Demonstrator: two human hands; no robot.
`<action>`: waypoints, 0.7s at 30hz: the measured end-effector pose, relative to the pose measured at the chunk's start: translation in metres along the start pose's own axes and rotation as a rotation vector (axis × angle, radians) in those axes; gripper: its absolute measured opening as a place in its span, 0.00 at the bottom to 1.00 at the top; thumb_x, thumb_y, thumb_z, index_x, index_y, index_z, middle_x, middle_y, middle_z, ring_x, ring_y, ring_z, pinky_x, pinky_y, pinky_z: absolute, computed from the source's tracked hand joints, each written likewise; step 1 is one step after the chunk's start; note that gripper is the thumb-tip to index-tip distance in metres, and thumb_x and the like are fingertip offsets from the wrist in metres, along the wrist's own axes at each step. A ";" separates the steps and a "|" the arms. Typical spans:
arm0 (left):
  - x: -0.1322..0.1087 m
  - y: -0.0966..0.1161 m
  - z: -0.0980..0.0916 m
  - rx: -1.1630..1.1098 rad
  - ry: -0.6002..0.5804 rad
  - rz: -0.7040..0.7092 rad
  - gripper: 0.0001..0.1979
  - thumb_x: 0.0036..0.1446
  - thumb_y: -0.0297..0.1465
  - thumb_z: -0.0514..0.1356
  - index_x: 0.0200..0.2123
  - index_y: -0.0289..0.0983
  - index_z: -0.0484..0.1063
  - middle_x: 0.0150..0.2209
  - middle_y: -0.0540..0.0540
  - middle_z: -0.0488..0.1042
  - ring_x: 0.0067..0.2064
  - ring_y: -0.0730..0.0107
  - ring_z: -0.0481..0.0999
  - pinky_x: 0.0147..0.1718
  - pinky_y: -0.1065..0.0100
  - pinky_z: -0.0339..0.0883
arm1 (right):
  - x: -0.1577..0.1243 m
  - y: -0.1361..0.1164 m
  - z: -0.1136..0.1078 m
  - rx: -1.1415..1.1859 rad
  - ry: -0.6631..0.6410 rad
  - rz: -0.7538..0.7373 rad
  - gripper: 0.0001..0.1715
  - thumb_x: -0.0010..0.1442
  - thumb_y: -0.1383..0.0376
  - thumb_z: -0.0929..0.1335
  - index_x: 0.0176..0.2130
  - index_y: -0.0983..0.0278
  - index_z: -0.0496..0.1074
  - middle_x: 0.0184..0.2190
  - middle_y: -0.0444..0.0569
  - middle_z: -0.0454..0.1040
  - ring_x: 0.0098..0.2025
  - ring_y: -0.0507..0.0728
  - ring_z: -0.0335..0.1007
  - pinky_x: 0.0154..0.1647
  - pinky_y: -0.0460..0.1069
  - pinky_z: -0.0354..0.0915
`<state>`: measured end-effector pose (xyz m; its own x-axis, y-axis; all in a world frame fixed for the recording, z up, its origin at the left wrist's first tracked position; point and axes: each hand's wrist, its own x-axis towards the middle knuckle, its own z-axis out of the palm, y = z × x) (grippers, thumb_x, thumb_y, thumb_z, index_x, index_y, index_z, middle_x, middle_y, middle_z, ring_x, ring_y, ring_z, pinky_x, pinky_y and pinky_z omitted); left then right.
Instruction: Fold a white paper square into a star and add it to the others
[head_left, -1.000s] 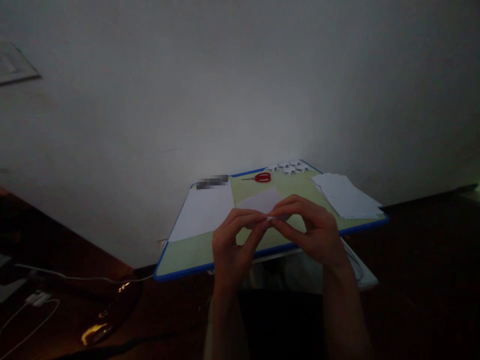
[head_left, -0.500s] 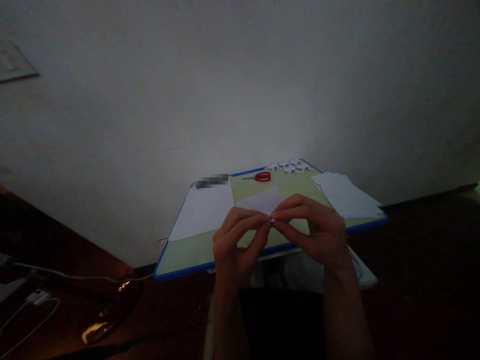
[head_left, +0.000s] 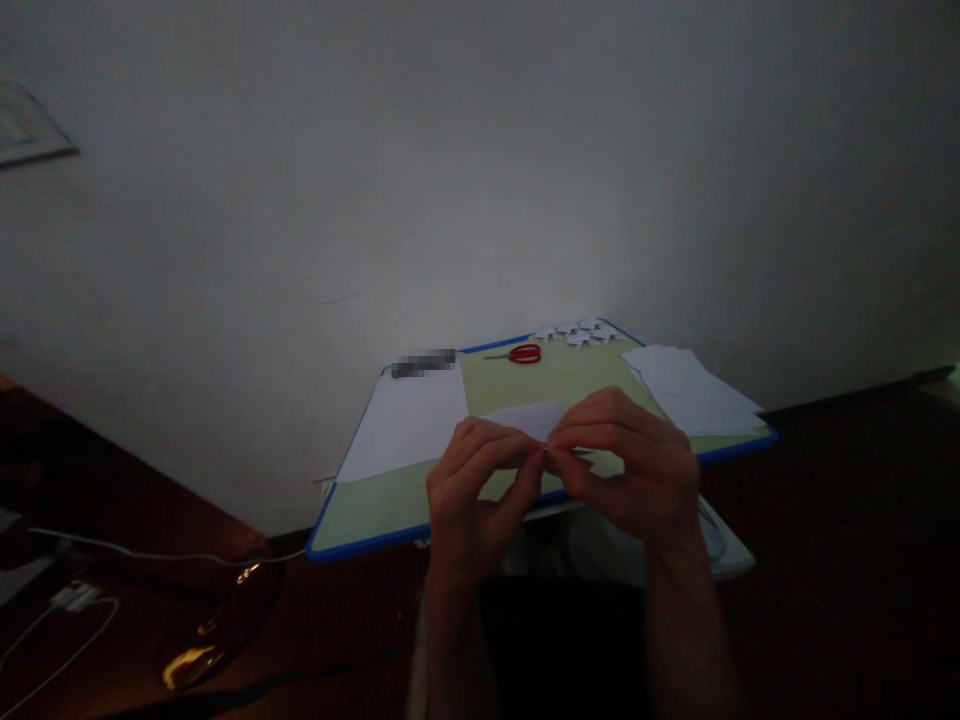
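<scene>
My left hand (head_left: 484,480) and my right hand (head_left: 630,460) meet fingertip to fingertip above the near side of the table. Both are closed in a pinch on a piece of white paper (head_left: 529,415). Part of the paper stands up behind the fingers, and a small dark edge shows below the right fingers. The pinched part itself is mostly hidden by the fingertips. Beyond the hands, red-handled scissors (head_left: 523,354) lie with their blades pointing left.
The pale green table (head_left: 382,510) has a blue rim and stands against a wall. White sheets (head_left: 405,420) lie at the left, and a paper stack (head_left: 686,390) at the right. Several folded paper pieces (head_left: 581,332) sit at the back. A white cable (head_left: 150,553) runs at the left.
The upright part of the paper has tipped lower behind the fingers. My right fingers have curled in a little, and a paper edge now shows beneath them.
</scene>
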<state>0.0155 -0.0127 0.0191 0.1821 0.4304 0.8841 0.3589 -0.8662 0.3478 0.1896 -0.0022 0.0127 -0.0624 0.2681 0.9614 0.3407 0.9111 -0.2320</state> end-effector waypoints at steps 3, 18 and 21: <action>-0.003 -0.001 0.000 -0.031 0.000 -0.047 0.06 0.63 0.21 0.68 0.38 0.38 0.78 0.34 0.49 0.79 0.37 0.70 0.77 0.37 0.66 0.71 | 0.001 -0.001 0.003 -0.002 -0.004 -0.013 0.10 0.62 0.74 0.74 0.40 0.59 0.77 0.32 0.46 0.81 0.35 0.56 0.75 0.38 0.56 0.70; -0.017 -0.015 0.000 -0.038 0.104 -0.243 0.10 0.62 0.28 0.72 0.46 0.46 0.85 0.34 0.53 0.84 0.33 0.74 0.80 0.34 0.71 0.71 | -0.018 0.020 0.003 0.276 0.011 0.348 0.18 0.64 0.67 0.77 0.52 0.52 0.80 0.43 0.43 0.82 0.43 0.56 0.76 0.45 0.52 0.71; -0.015 -0.014 -0.001 -0.004 0.093 -0.227 0.11 0.62 0.29 0.72 0.48 0.47 0.86 0.30 0.55 0.82 0.29 0.76 0.78 0.31 0.73 0.70 | -0.020 0.020 0.003 0.254 -0.033 0.413 0.18 0.64 0.65 0.77 0.53 0.50 0.81 0.47 0.44 0.83 0.45 0.56 0.78 0.46 0.52 0.71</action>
<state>0.0064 -0.0075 0.0010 0.0126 0.5892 0.8079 0.3775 -0.7510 0.5418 0.1951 0.0115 -0.0118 -0.0014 0.6292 0.7772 0.1034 0.7731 -0.6257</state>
